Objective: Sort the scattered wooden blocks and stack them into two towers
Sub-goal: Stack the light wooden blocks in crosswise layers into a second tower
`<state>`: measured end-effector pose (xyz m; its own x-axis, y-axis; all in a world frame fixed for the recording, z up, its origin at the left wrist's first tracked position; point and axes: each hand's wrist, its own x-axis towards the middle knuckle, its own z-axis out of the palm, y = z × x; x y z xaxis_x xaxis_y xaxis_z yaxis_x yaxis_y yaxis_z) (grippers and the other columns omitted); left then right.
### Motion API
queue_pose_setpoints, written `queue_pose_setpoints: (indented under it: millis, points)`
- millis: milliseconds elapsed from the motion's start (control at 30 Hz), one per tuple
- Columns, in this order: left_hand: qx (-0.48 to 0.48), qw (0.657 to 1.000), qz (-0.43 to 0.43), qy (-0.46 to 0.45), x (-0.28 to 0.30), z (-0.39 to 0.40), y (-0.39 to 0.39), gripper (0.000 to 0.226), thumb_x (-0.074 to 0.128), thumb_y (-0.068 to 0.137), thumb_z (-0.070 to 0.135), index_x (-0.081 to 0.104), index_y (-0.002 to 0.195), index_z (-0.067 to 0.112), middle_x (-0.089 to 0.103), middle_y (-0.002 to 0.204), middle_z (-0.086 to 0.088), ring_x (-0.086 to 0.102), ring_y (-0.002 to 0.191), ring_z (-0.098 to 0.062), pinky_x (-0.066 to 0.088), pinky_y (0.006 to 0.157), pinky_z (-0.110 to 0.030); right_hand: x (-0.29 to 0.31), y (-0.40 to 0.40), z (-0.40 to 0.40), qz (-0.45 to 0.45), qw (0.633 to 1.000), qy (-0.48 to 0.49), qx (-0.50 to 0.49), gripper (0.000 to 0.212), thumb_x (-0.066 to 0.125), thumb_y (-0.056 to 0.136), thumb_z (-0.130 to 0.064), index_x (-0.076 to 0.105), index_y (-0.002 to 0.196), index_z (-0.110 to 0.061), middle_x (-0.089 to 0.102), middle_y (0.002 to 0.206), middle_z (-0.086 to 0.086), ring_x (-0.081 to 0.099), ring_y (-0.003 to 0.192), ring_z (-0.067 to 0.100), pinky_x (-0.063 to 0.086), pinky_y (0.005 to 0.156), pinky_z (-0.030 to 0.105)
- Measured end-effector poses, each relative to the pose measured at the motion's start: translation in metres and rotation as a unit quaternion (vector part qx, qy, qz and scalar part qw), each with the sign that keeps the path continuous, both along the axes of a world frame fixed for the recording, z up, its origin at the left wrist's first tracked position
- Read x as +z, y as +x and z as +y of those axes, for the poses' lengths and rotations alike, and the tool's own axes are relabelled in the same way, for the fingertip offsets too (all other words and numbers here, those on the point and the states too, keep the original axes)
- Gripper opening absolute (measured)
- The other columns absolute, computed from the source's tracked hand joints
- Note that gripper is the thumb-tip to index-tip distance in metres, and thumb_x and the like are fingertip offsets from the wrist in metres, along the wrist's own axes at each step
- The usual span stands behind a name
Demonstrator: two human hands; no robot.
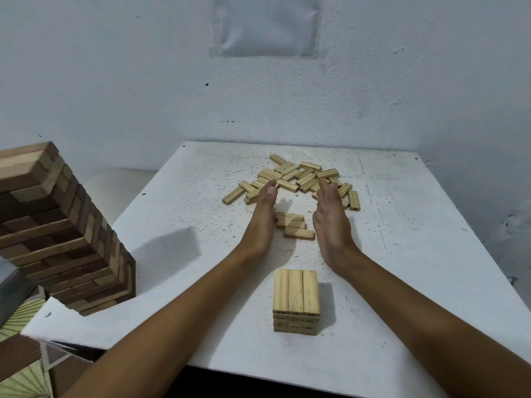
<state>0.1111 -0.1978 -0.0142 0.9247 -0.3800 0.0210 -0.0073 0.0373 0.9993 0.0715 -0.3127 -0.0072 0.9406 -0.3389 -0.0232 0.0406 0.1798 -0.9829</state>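
Flanking three blocks (pixel 293 225), flat hands (pixel 263 216).

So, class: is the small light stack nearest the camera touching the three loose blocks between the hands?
Apart. The head view shows bare table between the small stack and the three blocks.

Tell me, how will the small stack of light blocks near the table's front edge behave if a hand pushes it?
The small stack probably slides as loose layers rather than tipping: it is low and wide. Its blocks look stiff and light.

White table (pixel 402 254): scattered blocks (pixel 298 176), short stack (pixel 296 300).
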Motion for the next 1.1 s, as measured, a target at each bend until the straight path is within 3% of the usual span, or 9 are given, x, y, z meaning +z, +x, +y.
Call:
queue_pose_setpoints:
  millis: [133,267,367,467,533,600,700,867,1100]
  points:
    - [-0.001,1.000,-0.004,-0.011,-0.005,-0.008,0.000,0.072,0.023,0.085,0.070,0.024,0.150,0.040,0.020,0.160,0.011,0.013,0.147,-0.006,0.010,0.121,-0.033,-0.002,0.004,0.010,-0.013,1.000,0.003,-0.002,0.078,0.026,0.084,-0.065,0.016,0.153,-0.030,0.015,0.160,-0.012,0.017,0.136,-0.006,0.012,0.114,0.028]
    - [0.003,1.000,0.000,-0.006,-0.005,-0.012,-0.002,0.080,0.023,0.080,0.077,0.024,0.150,0.039,0.022,0.160,0.010,0.014,0.146,-0.004,0.008,0.122,-0.036,-0.006,0.005,0.015,-0.031,0.999,0.007,-0.013,0.069,0.028,0.092,-0.057,0.015,0.153,-0.030,0.016,0.160,-0.014,0.019,0.130,-0.009,0.016,0.107,0.024]
    - [-0.007,1.000,-0.019,0.009,-0.005,-0.008,-0.001,0.071,0.028,0.086,0.067,0.026,0.149,0.037,0.025,0.159,0.009,0.018,0.145,-0.005,0.013,0.121,-0.036,-0.006,0.005,0.012,-0.032,0.999,0.009,-0.018,0.062,0.039,0.096,-0.046,0.020,0.152,-0.029,0.021,0.159,-0.010,0.023,0.132,-0.004,0.021,0.106,0.026]
    - [-0.015,0.993,-0.090,0.077,0.000,0.006,0.003,0.061,0.055,0.082,0.039,0.042,0.141,0.030,0.044,0.147,0.007,0.037,0.135,-0.006,0.034,0.108,-0.023,-0.004,0.002,-0.004,-0.022,0.992,-0.119,-0.025,0.054,0.054,0.096,-0.012,0.037,0.146,-0.024,0.039,0.151,-0.003,0.034,0.137,0.008,0.032,0.112,0.036]
    - [-0.026,0.977,-0.157,0.144,0.000,0.021,0.010,0.063,0.065,0.071,0.026,0.051,0.133,0.025,0.054,0.135,0.005,0.048,0.127,-0.007,0.040,0.099,-0.016,-0.003,-0.001,-0.021,-0.027,0.969,-0.245,0.011,0.058,0.060,0.089,-0.002,0.044,0.141,-0.023,0.051,0.140,-0.001,0.048,0.122,0.009,0.042,0.104,0.037]
    - [-0.053,0.946,-0.214,0.237,-0.006,0.034,0.022,0.070,0.071,0.065,0.031,0.052,0.132,0.029,0.054,0.134,0.004,0.047,0.127,-0.010,0.041,0.105,-0.029,-0.002,-0.005,-0.038,-0.003,0.934,-0.347,0.079,0.067,0.068,0.084,-0.007,0.041,0.143,-0.026,0.054,0.134,0.000,0.050,0.111,0.006,0.044,0.090,0.028]
    - [-0.075,0.930,-0.212,0.291,-0.013,0.045,0.032,0.078,0.076,0.060,0.041,0.046,0.132,0.047,0.053,0.132,0.012,0.044,0.130,-0.014,0.042,0.105,-0.045,-0.006,-0.008,-0.052,0.032,0.899,-0.410,0.150,0.087,0.079,0.076,-0.024,0.030,0.146,-0.041,0.052,0.136,-0.003,0.044,0.129,0.009,0.039,0.095,0.026]
    - [-0.084,0.930,-0.224,0.280,-0.010,0.042,0.034,0.077,0.077,0.061,0.043,0.047,0.132,0.041,0.061,0.119,0.017,0.051,0.122,-0.004,0.039,0.107,-0.048,-0.009,-0.003,-0.051,0.034,0.897,-0.413,0.151,0.100,0.083,0.072,-0.025,0.021,0.149,-0.041,0.055,0.133,-0.003,0.046,0.128,0.012,0.039,0.102,0.031]
    - [-0.080,0.931,-0.231,0.270,-0.011,0.041,0.034,0.071,0.077,0.063,0.040,0.052,0.129,0.033,0.062,0.115,0.016,0.054,0.119,-0.005,0.044,0.104,-0.045,-0.012,0.000,-0.053,0.026,0.895,-0.421,0.145,0.101,0.082,0.074,-0.025,0.019,0.152,-0.036,0.057,0.131,-0.004,0.046,0.125,0.011,0.036,0.093,0.026]
